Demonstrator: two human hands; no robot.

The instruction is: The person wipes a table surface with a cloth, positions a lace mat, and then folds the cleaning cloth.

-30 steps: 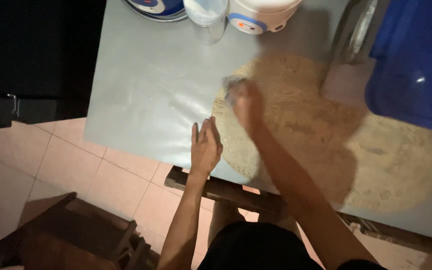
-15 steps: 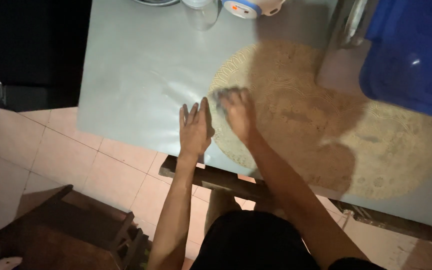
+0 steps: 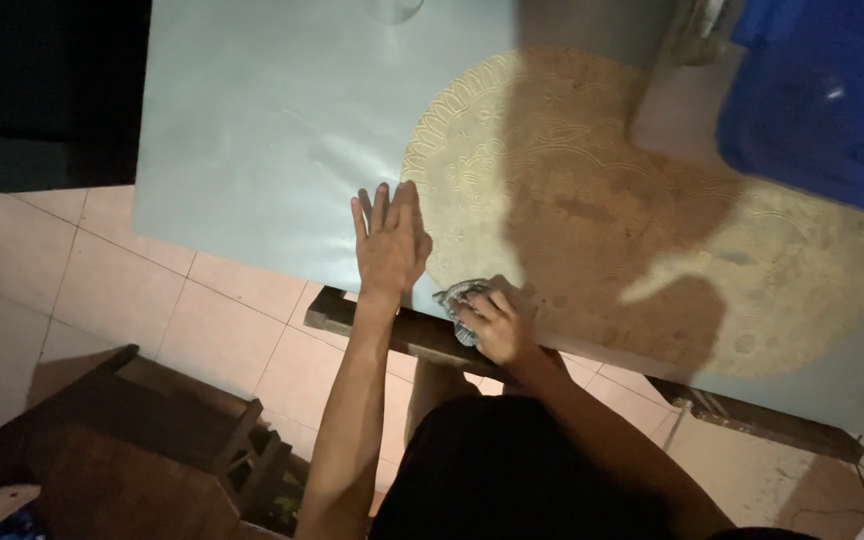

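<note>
Left hand (image 3: 388, 243) spread flat, grip released, on grey bench (image 3: 252, 130) beside round patterned mat (image 3: 592, 200). Right hand (image 3: 497, 325) at near bench edge, grip clenched around crumpled grey cloth (image 3: 455, 298) on mat's rim. Blue tub (image 3: 822, 100) far right.

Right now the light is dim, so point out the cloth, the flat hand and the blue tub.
cloth (image 3: 457, 298), head view, bunched grey edge.
left hand (image 3: 389, 243), head view, back.
blue tub (image 3: 822, 100), head view, side wall.

The rag (image 3: 459, 300) is a small greyish cloth, all scrunched up, sitting right at the table's (image 3: 252, 150) near edge. It's on the rim of the round tan mat (image 3: 592, 180).
</note>
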